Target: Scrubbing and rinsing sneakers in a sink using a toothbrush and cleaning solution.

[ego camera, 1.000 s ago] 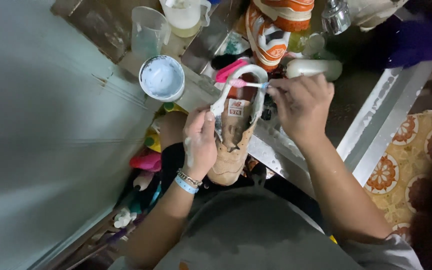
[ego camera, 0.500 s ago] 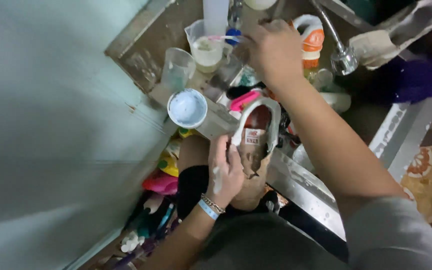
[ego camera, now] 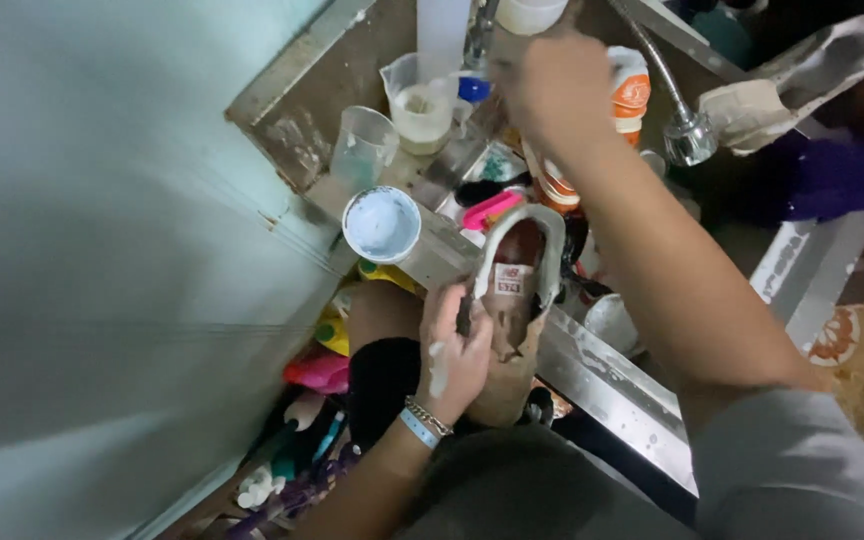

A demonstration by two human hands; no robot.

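Reaching farther up, the right hand point(ego camera: 557, 75) is blurring among bottles, its grip impossible to tell. Below it, the left hand point(ego camera: 457, 355) is grasping one shoe point(ego camera: 517, 300). Beside them, two jugs: one point(ego camera: 420, 105) holding pale liquid, one point(ego camera: 364, 145) looking empty.

A white label point(ego camera: 514, 279) with red marks sits on the shoe's tongue point(ego camera: 512, 300) (an orange-and-white bottle point(ego camera: 630, 92) stands behind).

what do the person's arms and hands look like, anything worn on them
Both hands are bare, no gloves. The left hand has white foam smears on the back and fingers; its wrist carries a light blue band beside a thin metal bracelet. The forearms are uncovered. The right hand is blurred; that arm ends in a short grey sleeve at the upper arm.
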